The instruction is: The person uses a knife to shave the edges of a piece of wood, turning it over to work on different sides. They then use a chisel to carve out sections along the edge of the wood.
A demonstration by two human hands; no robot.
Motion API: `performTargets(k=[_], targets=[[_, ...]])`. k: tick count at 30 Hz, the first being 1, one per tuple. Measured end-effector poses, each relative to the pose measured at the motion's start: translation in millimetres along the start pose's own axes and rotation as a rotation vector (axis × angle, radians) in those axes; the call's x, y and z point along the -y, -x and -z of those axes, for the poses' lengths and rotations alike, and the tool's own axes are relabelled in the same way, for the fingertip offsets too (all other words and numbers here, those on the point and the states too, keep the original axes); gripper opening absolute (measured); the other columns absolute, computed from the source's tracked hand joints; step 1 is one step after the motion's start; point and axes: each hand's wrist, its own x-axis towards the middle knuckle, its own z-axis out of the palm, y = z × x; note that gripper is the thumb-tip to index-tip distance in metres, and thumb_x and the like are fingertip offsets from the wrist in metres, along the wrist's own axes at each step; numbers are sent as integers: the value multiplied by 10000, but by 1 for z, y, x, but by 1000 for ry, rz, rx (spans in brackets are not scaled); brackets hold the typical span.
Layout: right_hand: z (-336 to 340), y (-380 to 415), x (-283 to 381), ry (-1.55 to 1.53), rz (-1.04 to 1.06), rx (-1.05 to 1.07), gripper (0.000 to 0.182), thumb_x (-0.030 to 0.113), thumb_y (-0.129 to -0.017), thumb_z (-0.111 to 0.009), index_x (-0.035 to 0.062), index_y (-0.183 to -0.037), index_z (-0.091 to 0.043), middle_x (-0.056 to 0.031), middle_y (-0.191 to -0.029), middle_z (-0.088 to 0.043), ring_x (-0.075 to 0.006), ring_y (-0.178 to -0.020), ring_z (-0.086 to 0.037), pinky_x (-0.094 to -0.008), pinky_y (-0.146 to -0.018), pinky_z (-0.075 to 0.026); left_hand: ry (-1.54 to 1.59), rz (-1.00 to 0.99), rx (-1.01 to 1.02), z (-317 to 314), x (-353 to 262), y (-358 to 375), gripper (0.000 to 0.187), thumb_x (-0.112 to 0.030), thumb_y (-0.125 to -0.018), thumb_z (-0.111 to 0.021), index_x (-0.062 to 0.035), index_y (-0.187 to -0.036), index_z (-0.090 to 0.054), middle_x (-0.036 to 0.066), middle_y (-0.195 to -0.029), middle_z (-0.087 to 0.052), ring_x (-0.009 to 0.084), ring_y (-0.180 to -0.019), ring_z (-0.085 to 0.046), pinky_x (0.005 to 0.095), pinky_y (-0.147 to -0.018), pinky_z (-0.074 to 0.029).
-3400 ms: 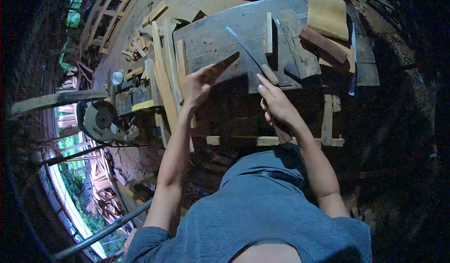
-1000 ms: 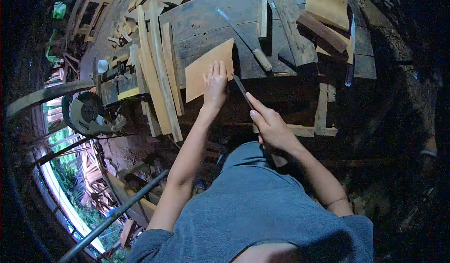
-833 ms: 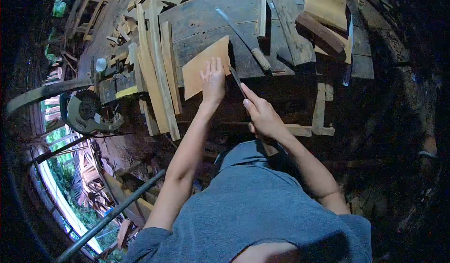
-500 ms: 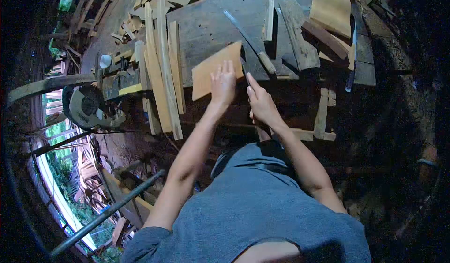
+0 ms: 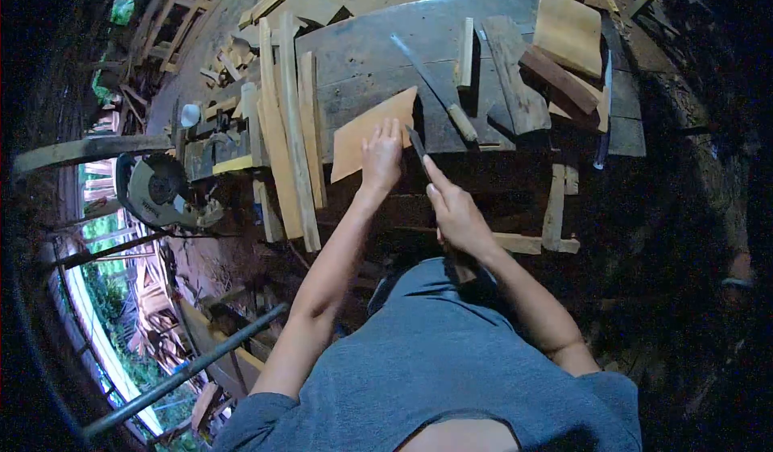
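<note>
My left hand (image 5: 382, 159) lies flat with fingers stretched out on a thin, light-brown wooden board (image 5: 354, 146). The board sits slanted at the near edge of the workbench (image 5: 362, 73), one corner jutting past that edge. In my closed right hand (image 5: 462, 217) is a long hand tool (image 5: 417, 143) with a narrow dark blade. Its tip is right at the board's right edge, and a wooden end shows below my hand. Just right of the board lies a long, straight metal tool (image 5: 427, 77) with a wooden handle.
Long wood strips (image 5: 291, 130) overhang the bench on the left, beside a circular saw (image 5: 157, 190). On the right are a weathered plank (image 5: 515, 81), a dark wood block (image 5: 560, 77), another curved board (image 5: 568, 33) and a long blade (image 5: 605, 114). A metal pipe (image 5: 193, 367) crosses lower left.
My right hand has drawn the tool back toward my body along the board's right edge. My left hand stays on the board. The whole view has shifted slightly.
</note>
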Motion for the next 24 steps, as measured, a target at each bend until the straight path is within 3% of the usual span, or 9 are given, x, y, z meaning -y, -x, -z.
performTargets(k=[4,6,9,12,14,16,18,21,24], targets=[[9,-20,9,-127,-162,94,486,204,-1017,-407,114,-1492,-357,-257,-703,-623,-322,-496,-620,-456,-573,-526,68,57,-48,2,-2,-7,639,57,-776,-618,2,-1391,-451,200,-1438,-474,390,-1306,-481,607,-1003,-418],[1,-20,8,-141,-112,62,503,183,-1028,-400,144,-1523,-321,-93,-616,-539,-171,-434,-556,-353,-473,-494,125,95,5,9,2,-12,645,61,-775,-615,2,-1395,-448,202,-1434,-478,389,-1314,-475,606,-1010,-414],[0,-14,10,-137,-90,62,504,187,-1028,-403,136,-1523,-316,-124,-631,-550,-177,-431,-558,-353,-481,-499,33,-43,-78,-3,16,-5,603,41,-781,-620,-2,-1365,-477,187,-1415,-506,359,-1278,-514,573,-976,-450],[-2,-36,-17,-65,-54,47,504,188,-1028,-403,135,-1522,-316,-174,-673,-589,-176,-412,-554,-349,-476,-498,102,85,-76,4,5,-9,567,46,-781,-608,0,-1335,-498,184,-1386,-533,353,-1241,-540,539,-946,-473],[-11,-42,-27,84,209,-105,499,201,-1014,-421,85,-1493,-342,-272,-706,-634,-336,-523,-641,-463,-586,-527,113,121,-28,23,-3,-7,547,48,-785,-600,-1,-1322,-509,187,-1372,-544,360,-1224,-548,517,-933,-482],[4,-12,22,-152,-170,135,499,205,-1014,-410,76,-1491,-342,-289,-758,-649,-340,-530,-649,-459,-592,-525,95,118,106,35,-1,-8,540,31,-785,-614,-5,-1313,-509,189,-1360,-547,373,-1220,-545,525,-927,-482],[-16,-29,-33,24,244,-112,506,200,-1010,-411,70,-1493,-331,-306,-802,-645,-385,-608,-662,-469,-649,-526,77,81,13,10,7,-2,538,24,-773,-626,-15,-1297,-510,190,-1319,-566,382,-1210,-546,537,-914,-481],[8,-45,0,-17,-66,107,516,201,-1006,-417,66,-1494,-319,-365,-987,-622,-499,-907,-635,-519,-841,-481,131,140,-51,12,-2,-3,533,48,-772,-603,-20,-1291,-502,197,-1276,-576,398,-1193,-547,557,-904,-474],[-5,-29,4,-42,-50,72,501,202,-1007,-415,69,-1485,-345,-363,-973,-627,-485,-894,-647,-522,-822,-487,181,148,27,34,3,-14,547,76,-765,-594,-10,-1296,-492,206,-1282,-565,411,-1177,-549,568,-900,-469]])
